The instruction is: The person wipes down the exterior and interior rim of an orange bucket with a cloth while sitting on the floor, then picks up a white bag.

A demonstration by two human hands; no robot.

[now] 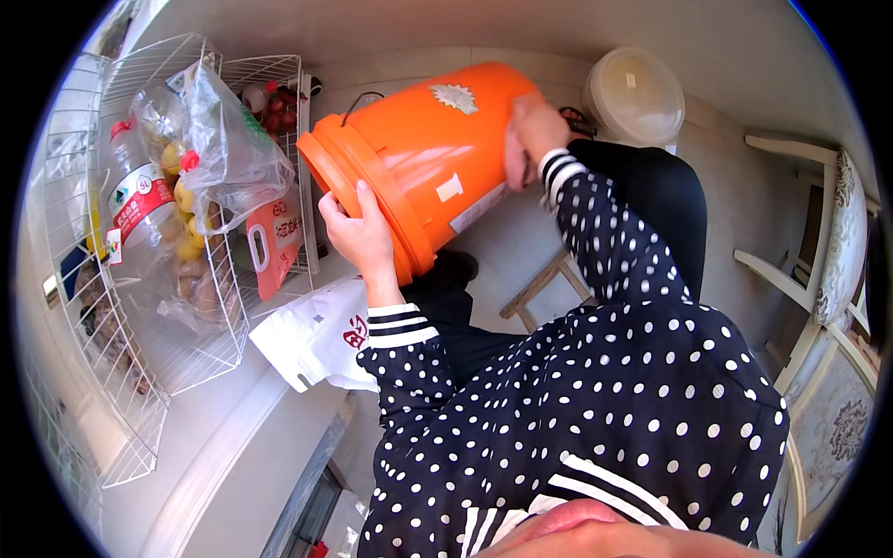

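Observation:
An orange plastic bucket (446,146) is tipped on its side in front of me, its ribbed rim towards the left. My left hand (359,230) grips that rim, with the thumb along the outside and the fingers over the edge. Around the lower edge of the bucket's base is my right hand (534,136), slightly blurred and holding it. The bucket bears a silvery star-shaped sticker (455,98) and a small torn label. A thin dark wire handle (357,104) shows near its rim. What the bucket contains is hidden from this angle.
At left, a white wire rack (237,342) holds a large plastic bottle (139,192), yellow fruit (185,195) and plastic bags. A white printed bag (314,335) lies below it. Behind stands a round translucent lidded tub (635,94). A wooden stool (541,293) and upholstered chair (841,230) are nearby.

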